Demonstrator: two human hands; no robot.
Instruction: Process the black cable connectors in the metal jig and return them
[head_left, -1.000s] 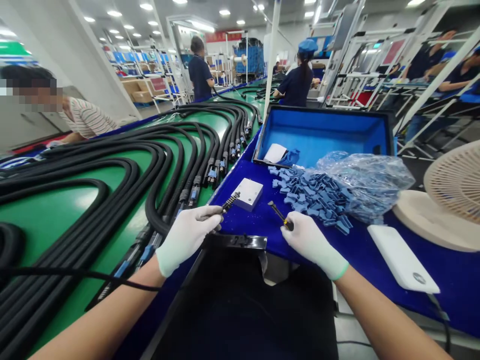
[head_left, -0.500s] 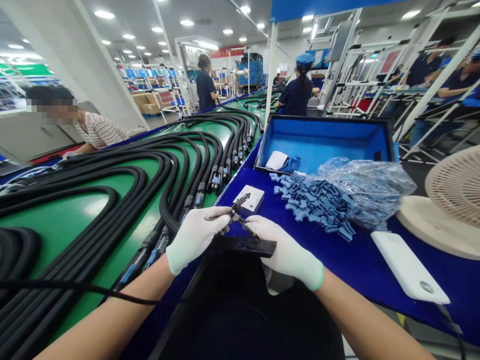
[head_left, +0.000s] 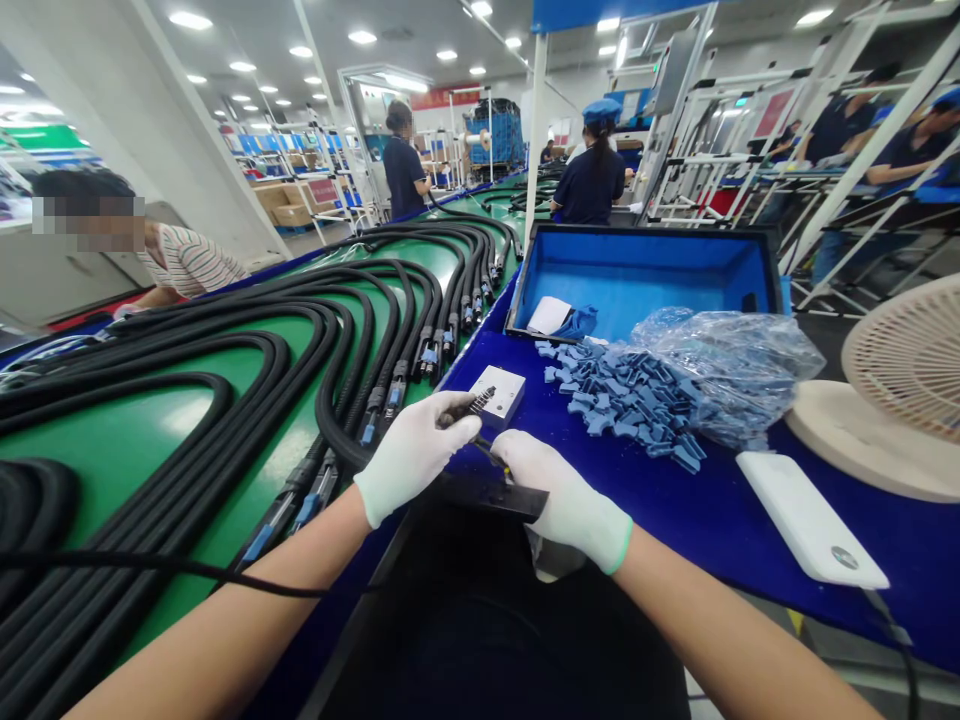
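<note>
My left hand (head_left: 416, 455), in a white glove, is closed with thumb and fingers pinched on a small dark ribbed piece (head_left: 481, 402). The ribbed piece's tip lies in front of a pale metal block (head_left: 507, 388) on the blue table. Close by, my gloved right hand (head_left: 559, 495) is closed around a thin dark rod-like thing (head_left: 493, 456) with a bit of yellow, which reaches toward my left fingers; its kind is unclear. Below both hands is a flat black bar (head_left: 495, 497), whose right end overlaps my right hand.
Black hoses (head_left: 292, 350) with blue-clipped ends cover the green surface (head_left: 176, 420) at left. Blue clips (head_left: 626, 395), a plastic bag (head_left: 735, 370), a blue bin (head_left: 652, 275), a white device (head_left: 810, 520) and a fan (head_left: 907, 370) stand at right. Several people work around.
My left hand has shifted right and up along the ribbed piece, covering more of its near end. My right hand stays much as it was. The view has shifted slightly.
</note>
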